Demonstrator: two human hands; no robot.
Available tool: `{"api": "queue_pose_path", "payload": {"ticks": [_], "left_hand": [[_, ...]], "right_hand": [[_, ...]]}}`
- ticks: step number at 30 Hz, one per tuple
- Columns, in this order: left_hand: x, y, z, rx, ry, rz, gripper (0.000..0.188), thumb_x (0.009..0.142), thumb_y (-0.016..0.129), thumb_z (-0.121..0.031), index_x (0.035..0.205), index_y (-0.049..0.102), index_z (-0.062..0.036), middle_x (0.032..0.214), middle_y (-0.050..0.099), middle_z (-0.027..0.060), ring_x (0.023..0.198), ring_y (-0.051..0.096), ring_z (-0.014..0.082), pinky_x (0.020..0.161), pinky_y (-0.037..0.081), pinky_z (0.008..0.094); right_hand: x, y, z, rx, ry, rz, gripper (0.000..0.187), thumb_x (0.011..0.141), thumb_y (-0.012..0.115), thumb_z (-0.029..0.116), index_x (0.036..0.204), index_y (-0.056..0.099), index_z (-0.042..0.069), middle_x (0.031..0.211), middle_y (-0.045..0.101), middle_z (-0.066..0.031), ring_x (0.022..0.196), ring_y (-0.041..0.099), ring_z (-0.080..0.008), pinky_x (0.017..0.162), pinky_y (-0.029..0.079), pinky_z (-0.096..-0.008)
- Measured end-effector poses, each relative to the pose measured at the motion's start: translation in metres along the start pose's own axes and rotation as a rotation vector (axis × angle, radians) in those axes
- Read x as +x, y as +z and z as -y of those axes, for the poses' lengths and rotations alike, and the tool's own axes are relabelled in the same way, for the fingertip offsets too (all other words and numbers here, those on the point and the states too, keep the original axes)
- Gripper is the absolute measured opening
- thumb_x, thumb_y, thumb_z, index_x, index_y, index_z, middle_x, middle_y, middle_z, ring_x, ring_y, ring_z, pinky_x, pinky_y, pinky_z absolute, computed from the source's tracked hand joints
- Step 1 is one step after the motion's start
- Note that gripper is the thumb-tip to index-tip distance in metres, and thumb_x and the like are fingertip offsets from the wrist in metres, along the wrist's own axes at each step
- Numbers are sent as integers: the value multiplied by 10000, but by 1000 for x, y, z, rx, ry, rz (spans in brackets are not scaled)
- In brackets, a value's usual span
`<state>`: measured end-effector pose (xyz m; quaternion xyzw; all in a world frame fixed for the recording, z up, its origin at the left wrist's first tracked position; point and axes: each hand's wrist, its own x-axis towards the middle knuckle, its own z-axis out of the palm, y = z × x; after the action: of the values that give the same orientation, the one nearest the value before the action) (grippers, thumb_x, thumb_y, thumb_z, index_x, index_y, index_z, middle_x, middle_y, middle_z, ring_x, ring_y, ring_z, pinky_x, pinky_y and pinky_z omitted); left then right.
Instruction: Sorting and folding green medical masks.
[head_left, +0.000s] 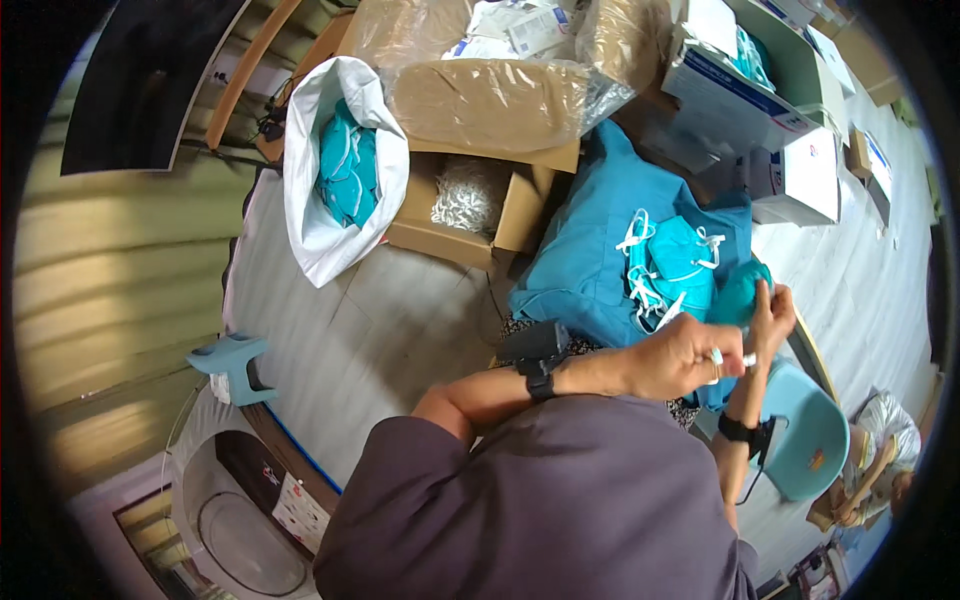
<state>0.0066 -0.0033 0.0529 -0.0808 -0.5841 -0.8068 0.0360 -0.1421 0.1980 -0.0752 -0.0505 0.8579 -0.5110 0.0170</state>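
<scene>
Head view: the left hand (690, 352) curls around a white strap (716, 368); to its right, the right hand (773, 318) pinches a teal mask (739, 295). Uneven pulling could twist the strap, and loose loops (636, 232) left of the mask might snag.

Okay so the mask (738, 292) at 3 o'clock is solid teal, pile of masks (684, 250) at 2:30 is teal with white straps (637, 230). Cloth (575, 245) at 2's deeper blue, sack (305, 225) at 10 plain white, stool (808, 430) at 4 pale aqua.
</scene>
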Motion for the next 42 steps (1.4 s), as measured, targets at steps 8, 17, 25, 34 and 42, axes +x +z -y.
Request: {"api": "queue_pose_path", "payload": {"ticks": [8,17,25,34,42], "left_hand": [[-44,-114,-4,189,-81,-640,222,1027,484,-216,988,618,-43,672,486,-39,584,394,15,516,315,187],[-85,-224,-26,482,-24,-1294,254,995,556,-277,911,634,-51,654,460,-51,543,380,13,438,275,180],[-129,-330,19,822,-544,-1133,710,823,732,-372,1343,480,40,1322,528,245,1250,505,330,1045,392,391],[-67,-165,2,170,-569,-502,453,893,657,-235,1267,532,-11,1108,642,125,929,649,197,759,551,335],[-85,-138,33,92,-489,-705,206,938,619,-187,1047,539,-31,832,578,5,643,537,81,476,456,236]], "right_hand": [[-19,-2,26,314,78,127,162,968,617,179,939,620,20,791,573,48,692,469,-10,617,353,-162],[-33,12,40,285,102,172,168,973,609,192,903,610,39,742,501,78,650,386,-9,572,282,-177],[-42,16,58,289,89,191,171,970,612,186,899,609,31,746,510,75,655,392,-12,579,285,-175],[-63,52,97,617,241,505,116,981,575,155,992,579,40,801,566,51,668,474,-16,590,355,-183],[-65,81,110,513,244,567,223,978,584,210,1098,590,22,766,624,-47,601,563,-84,542,432,-198]]}}
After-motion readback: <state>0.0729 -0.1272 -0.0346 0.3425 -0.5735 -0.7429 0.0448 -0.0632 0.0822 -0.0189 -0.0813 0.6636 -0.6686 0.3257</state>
